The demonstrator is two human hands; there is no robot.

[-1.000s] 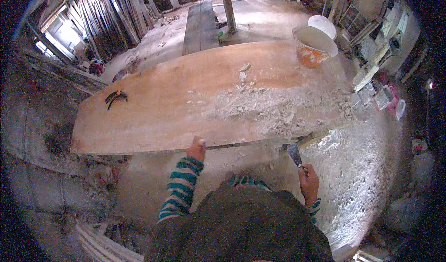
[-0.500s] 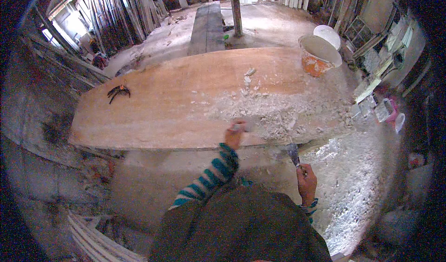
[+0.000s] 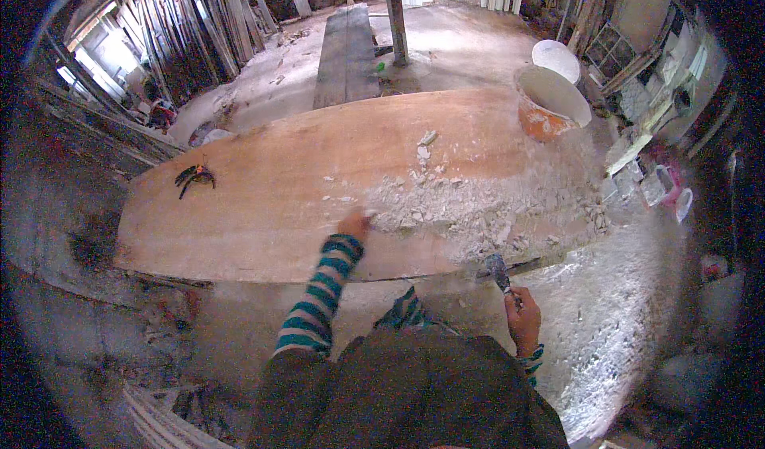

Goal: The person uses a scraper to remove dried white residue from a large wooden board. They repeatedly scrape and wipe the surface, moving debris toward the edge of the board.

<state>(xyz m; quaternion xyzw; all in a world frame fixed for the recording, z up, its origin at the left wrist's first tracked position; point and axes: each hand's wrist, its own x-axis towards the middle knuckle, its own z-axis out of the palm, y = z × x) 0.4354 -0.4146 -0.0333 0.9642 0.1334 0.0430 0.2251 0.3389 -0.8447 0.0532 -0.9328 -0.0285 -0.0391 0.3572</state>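
Observation:
My right hand is closed round the handle of a putty knife. Its dirty blade points up and away at the near edge of a wide tan wooden board, close to a heap of broken pale plaster bits. Over the board, at the heap's left side, is my left hand, blurred by motion. Its fingers look curled, and what they hold is too smeared to name. Both wrists show green-and-pale striped sleeves.
An orange bucket crusted with plaster stands at the board's far right, before a white round lid or tub. A black tool-like object lies on the board's left. Beyond stand a wooden post and a long plank.
My left hand has swept left and slightly nearer across the board. My right hand with the putty knife has stayed nearly in place. The view has shifted a little.

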